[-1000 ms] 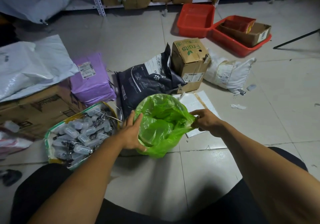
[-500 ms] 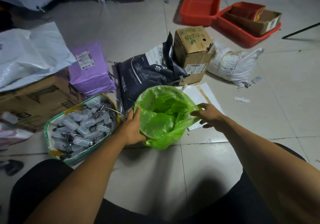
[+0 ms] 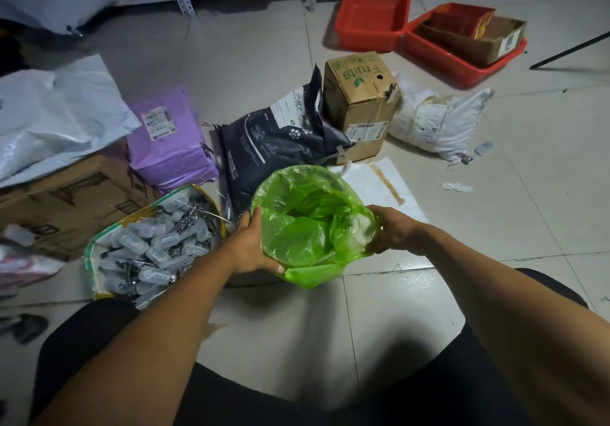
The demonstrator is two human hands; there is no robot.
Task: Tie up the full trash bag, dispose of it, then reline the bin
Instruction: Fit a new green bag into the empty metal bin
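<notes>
A green plastic bag [image 3: 310, 224] lines a small round bin on the floor in front of me; the bin itself is hidden under the bag, whose edge is folded down over the rim. My left hand [image 3: 251, 244] lies flat against the bag's left side with fingers straight. My right hand [image 3: 391, 229] curls round the bag's right edge at the rim. The bag's mouth stands wide and its inside shows only crumpled green film.
A basket of clear plastic tags [image 3: 148, 244] stands to the left. Behind the bin lie a dark pet-food bag [image 3: 280, 138], a purple parcel [image 3: 168, 138], a fruits carton [image 3: 359, 102], a white parcel [image 3: 435, 122] and red trays [image 3: 373, 16]. Bare tile lies to the right.
The view has tilted slightly. My right hand has closed round the bag's right edge; my left hand has slid a little lower along the left side. The bag's mouth sits wider.
</notes>
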